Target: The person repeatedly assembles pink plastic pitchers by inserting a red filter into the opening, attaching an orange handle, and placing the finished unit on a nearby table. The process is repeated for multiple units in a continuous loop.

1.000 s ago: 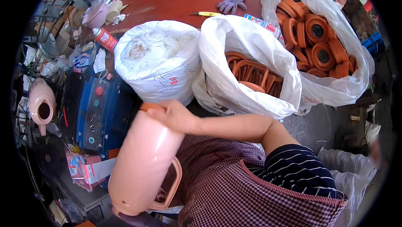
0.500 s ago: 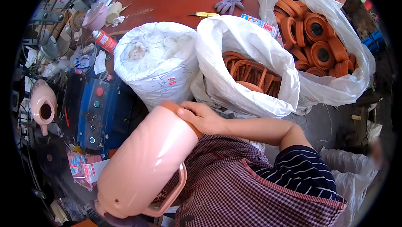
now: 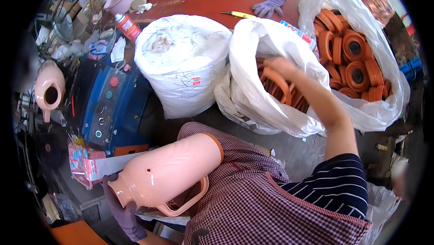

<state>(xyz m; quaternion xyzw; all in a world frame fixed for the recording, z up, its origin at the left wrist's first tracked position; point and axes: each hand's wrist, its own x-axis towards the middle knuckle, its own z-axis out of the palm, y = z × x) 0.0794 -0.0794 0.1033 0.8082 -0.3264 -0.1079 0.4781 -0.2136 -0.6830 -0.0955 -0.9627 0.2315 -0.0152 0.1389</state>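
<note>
A glossy pink thermos jug body [image 3: 174, 166] lies slanted across my lap, its brown rimmed end [image 3: 216, 148] toward the upper right. It has a side handle [image 3: 190, 202] and a small hole in its wall. My left hand [image 3: 123, 215], in a purple-grey glove, is closed around the jug's narrow mouth at the lower left. My bare right hand [image 3: 279, 67] reaches into the middle white bag [image 3: 246, 87], over orange-brown plastic handles [image 3: 282, 87]. It is blurred, and whether its fingers grip a handle I cannot tell.
A white bag of whitish pieces [image 3: 183, 64] stands to the left; a bag at right holds brown rings [image 3: 355, 46]. A blue control box [image 3: 106, 105] and another pink jug [image 3: 49, 87] are at left. A purple glove [image 3: 270, 5] and yellow cutter [image 3: 238, 14] lie on the red table.
My right hand has left the jug's brown rim and moved up and right into the middle bag. The jug has tilted flatter and lower, and my gloved left hand has come into view at its mouth.
</note>
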